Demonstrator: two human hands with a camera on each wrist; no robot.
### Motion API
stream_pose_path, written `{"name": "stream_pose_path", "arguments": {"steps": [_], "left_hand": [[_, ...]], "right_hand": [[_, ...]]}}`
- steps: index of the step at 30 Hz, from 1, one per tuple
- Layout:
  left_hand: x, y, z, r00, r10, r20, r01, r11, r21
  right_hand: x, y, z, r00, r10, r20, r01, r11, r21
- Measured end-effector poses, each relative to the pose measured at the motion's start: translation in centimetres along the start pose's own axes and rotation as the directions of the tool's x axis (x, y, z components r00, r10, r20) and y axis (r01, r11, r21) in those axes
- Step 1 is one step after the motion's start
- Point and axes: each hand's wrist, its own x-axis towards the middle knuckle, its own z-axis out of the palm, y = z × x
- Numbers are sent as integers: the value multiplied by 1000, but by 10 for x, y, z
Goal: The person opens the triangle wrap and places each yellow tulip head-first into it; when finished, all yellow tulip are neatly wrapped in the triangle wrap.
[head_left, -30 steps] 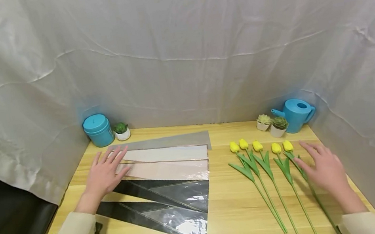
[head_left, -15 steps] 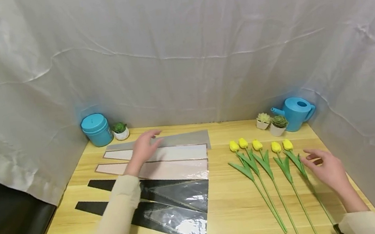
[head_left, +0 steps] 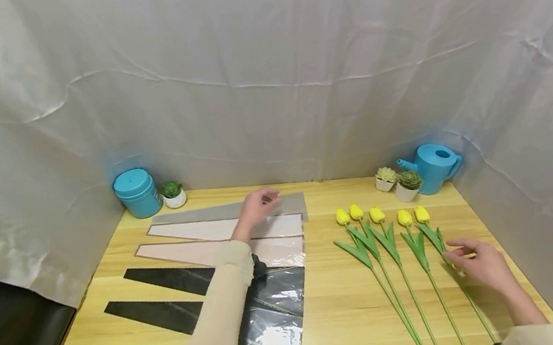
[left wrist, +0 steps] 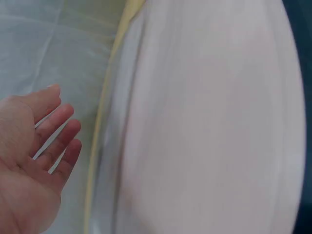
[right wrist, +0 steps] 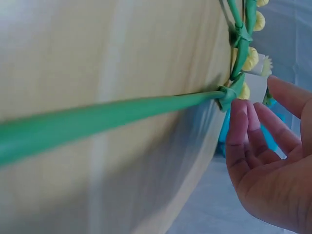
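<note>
My left hand (head_left: 258,207), fingers loosely bent and holding nothing, hovers over the grey tapered flower sleeve (head_left: 192,215) and the white sleeve (head_left: 194,229). Nearer lie a pink sleeve (head_left: 176,251) and two black ones with clear panels; my forearm covers part of them. In the left wrist view the pink sleeve (left wrist: 214,117) fills the middle, blurred, beside the relaxed hand (left wrist: 34,151). On the right, my right hand (head_left: 480,262) is beside the rightmost yellow tulip (head_left: 422,214), with slightly bent fingers. The right wrist view shows its fingertips near that tulip's leaf (right wrist: 231,92), thumb apart.
Several more yellow tulips (head_left: 377,215) lie side by side on the wooden table (head_left: 351,327). A blue canister (head_left: 136,193) and a small potted plant (head_left: 173,193) stand back left; a blue watering can (head_left: 435,168) and two succulents (head_left: 406,186) back right. Grey curtains (head_left: 263,80) surround the table.
My left hand has swept right across the sleeves, from their narrow left ends toward their wide right ends. My right hand has drawn slightly nearer to me, its fingers more bent.
</note>
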Motion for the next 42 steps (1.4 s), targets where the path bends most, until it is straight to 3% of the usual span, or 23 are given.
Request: {"name": "stream_pose_path", "arguments": {"steps": [6, 12, 27, 35, 42], "left_hand": [[7, 2, 24, 999, -41, -12, 40, 995, -94], [10, -3, 37, 998, -69, 0, 68, 990, -125], [22, -4, 51, 997, -81, 1, 81, 988, -130], [22, -4, 53, 992, -127, -2, 126, 983, -131], [21, -3, 55, 993, -108, -41, 104, 990, -96]], "right_hand": [[1, 2, 2, 997, 68, 45, -69, 997, 22], [-3, 7, 3, 995, 90, 50, -90, 996, -12], [-5, 15, 5, 982, 174, 71, -178, 982, 66], [-4, 17, 6, 978, 193, 75, -199, 977, 75], [-2, 18, 6, 973, 215, 80, -221, 972, 75]]}}
